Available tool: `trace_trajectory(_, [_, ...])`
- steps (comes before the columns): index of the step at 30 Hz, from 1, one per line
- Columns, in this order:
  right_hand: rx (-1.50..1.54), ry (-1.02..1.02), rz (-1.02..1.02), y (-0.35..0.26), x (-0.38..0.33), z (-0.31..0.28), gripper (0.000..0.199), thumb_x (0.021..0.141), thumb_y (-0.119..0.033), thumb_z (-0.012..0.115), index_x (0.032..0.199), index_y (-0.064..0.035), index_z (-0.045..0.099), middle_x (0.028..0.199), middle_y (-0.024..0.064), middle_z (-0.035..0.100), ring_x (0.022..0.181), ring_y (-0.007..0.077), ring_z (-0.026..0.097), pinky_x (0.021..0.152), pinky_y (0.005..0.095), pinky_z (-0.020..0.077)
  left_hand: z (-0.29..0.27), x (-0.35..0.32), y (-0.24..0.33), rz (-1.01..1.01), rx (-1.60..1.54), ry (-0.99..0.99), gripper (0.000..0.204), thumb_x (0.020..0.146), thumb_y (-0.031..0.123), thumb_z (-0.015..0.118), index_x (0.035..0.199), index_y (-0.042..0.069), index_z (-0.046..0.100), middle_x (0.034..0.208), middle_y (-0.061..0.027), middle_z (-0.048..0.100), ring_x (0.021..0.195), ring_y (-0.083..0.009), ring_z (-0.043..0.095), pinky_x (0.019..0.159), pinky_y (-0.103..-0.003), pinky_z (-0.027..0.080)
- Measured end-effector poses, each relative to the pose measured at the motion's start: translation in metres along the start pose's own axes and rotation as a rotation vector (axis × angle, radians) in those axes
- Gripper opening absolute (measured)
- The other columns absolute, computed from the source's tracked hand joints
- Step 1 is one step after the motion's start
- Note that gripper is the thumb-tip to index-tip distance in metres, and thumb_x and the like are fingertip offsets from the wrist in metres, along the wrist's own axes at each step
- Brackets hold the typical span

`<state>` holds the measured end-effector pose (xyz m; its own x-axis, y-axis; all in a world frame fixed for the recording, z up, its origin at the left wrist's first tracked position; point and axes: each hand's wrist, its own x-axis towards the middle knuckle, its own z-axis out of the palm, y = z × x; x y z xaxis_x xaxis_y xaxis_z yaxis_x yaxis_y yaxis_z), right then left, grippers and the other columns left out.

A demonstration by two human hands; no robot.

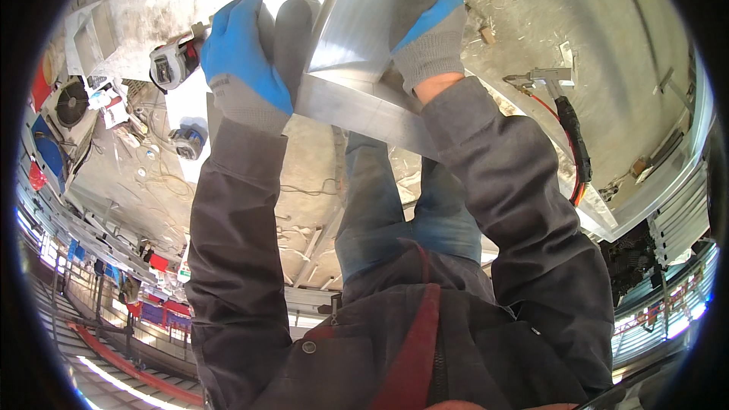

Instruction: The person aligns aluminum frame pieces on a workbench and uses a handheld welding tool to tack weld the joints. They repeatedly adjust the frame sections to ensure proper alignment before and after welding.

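Note:
Both my hands wear blue-and-grey gloves and reach up to a shiny, bare metal channel that runs out past the top edge. My left hand grips its left side, with the grey thumb lying along the metal and the fingers curled out of sight. On the opposite side my right hand is closed against the metal, its fingertips partly hidden and cut off by the frame. A flat metal bar crosses just below the channel, between my wrists.
Left of my glove lie a grey-and-black tool and a blue-grey power tool. On the right, a gun-shaped metal tool with a black handle and red cable rests inside a metal frame. Scraps litter the concrete floor.

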<state>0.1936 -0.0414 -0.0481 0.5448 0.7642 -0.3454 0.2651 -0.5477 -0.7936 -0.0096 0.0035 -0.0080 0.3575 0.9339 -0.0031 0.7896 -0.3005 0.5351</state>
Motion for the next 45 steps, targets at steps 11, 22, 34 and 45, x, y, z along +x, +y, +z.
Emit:
trace_trajectory(11, [-0.058, 0.069, -0.159, 0.01, -0.001, 0.007, 0.02, 0.101, -0.015, 0.065, 0.109, 0.0033, 0.063, 0.097, 0.0117, 0.071, 0.087, 0.02, 0.067, 0.074, 0.0342, 0.0558, 0.003, 0.0, -0.003, 0.089, 0.055, 0.039, 0.04, 0.094, 0.017, 0.067, 0.128, -0.002, 0.063, 0.123, -0.0247, 0.066, 0.104, -0.0436, 0.068, 0.09, -0.048, 0.054])
trace_trajectory(22, [-0.145, 0.149, -0.08, 0.023, 0.003, 0.021, 0.025, 0.098, -0.011, 0.057, 0.116, 0.0062, 0.061, 0.105, 0.0336, 0.07, 0.101, 0.0542, 0.066, 0.085, 0.0546, 0.0529, -0.042, 0.074, 0.003, 0.017, -0.143, -0.479, 0.047, 0.107, 0.042, 0.062, 0.127, 0.0, 0.065, 0.111, -0.0156, 0.073, 0.094, -0.0319, 0.072, 0.084, -0.038, 0.057])
trace_trajectory(34, [-0.135, -0.091, 0.114, -0.007, 0.005, 0.005, 0.033, 0.088, -0.014, 0.073, 0.114, 0.0021, 0.061, 0.1, 0.0279, 0.074, 0.099, 0.0456, 0.073, 0.084, 0.0486, 0.0591, 0.017, 0.13, 0.113, -0.076, -0.878, -0.575, 0.056, 0.105, 0.037, 0.066, 0.146, 0.008, 0.042, 0.124, -0.0158, 0.065, 0.098, -0.0289, 0.07, 0.08, -0.035, 0.059])
trace_trajectory(45, [-0.077, -0.234, 0.224, -0.02, 0.007, -0.008, 0.034, 0.098, -0.028, 0.065, 0.115, 0.0018, 0.062, 0.101, 0.0283, 0.075, 0.098, 0.0449, 0.074, 0.086, 0.0501, 0.0597, 0.028, 0.133, 0.094, -0.13, -1.223, -0.686, 0.08, 0.104, 0.032, 0.071, 0.164, 0.016, 0.021, 0.136, -0.016, 0.058, 0.102, -0.0261, 0.069, 0.076, -0.033, 0.061])
